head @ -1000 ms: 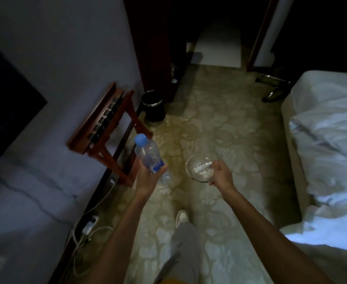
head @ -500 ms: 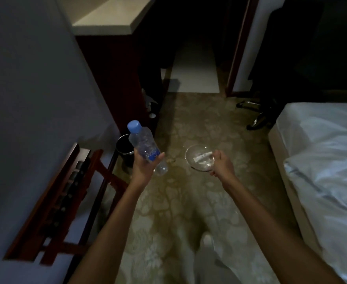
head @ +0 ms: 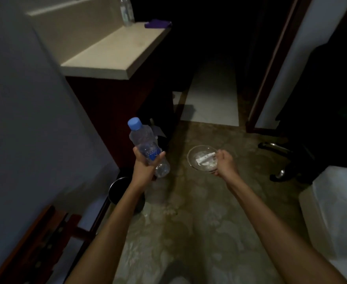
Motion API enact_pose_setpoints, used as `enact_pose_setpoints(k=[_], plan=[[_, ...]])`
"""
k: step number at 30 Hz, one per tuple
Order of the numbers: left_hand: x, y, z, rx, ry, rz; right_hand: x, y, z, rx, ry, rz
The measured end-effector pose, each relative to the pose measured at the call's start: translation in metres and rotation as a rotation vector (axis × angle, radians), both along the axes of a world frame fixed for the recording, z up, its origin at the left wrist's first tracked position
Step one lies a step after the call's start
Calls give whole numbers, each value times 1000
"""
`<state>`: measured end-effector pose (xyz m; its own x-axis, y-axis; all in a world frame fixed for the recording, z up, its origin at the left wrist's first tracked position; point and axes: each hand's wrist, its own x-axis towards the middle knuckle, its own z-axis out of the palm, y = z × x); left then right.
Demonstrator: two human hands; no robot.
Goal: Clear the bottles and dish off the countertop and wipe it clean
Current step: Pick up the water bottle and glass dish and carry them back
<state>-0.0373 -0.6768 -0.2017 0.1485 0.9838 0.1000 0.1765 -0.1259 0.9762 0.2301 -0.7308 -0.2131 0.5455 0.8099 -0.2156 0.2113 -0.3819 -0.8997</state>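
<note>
A clear plastic bottle (head: 146, 147) is gripped around its middle by the left hand (head: 146, 168), thumb on one side and fingers curled round the other, over the blue band of its label. The bottle is transparent, with a pale blue cap; whether liquid is inside cannot be told in the dim light. Its long axis is tilted, the cap pointing toward 11 o'clock and the base toward 5 o'clock, held in the air above the patterned carpet (head: 189, 232). A shallow clear glass dish (head: 202, 160) is held at 3 o'clock of the bottle by the right hand (head: 224, 163), which pinches its right rim with the fingers curled over the edge. The dish is round, held roughly level with its opening upward, and a small white packet or slip (head: 206, 160) is seen lying inside it, its length running roughly from 8 to 2 o'clock. The two hands are held apart, each clamped on its own item.

Just below the left forearm, at 7 o'clock of the bottle, the rim of a dark round bin (head: 115, 189) is visible on the floor. At 11 o'clock of the hands stands a cabinet with a pale countertop (head: 115, 52); on its far end a second clear bottle (head: 126, 10) stands upright, with a purple cloth (head: 158, 24) lying just beside it at 3 o'clock. A wooden rack (head: 35, 249) is seen at 8 o'clock, and a white bed corner (head: 336, 212) at 4 o'clock
</note>
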Motion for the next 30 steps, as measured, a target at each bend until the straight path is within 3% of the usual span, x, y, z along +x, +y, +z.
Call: enact_pose_setpoints(k=[14,21,30], plan=[[143,376,60,93,-41,35,136,376,53,22,-143,71],[198,524,93,132,-26,43,201,531,86,77,-73,81],[270,709,147,205,-122,267,255,778,144,224,-68,247]])
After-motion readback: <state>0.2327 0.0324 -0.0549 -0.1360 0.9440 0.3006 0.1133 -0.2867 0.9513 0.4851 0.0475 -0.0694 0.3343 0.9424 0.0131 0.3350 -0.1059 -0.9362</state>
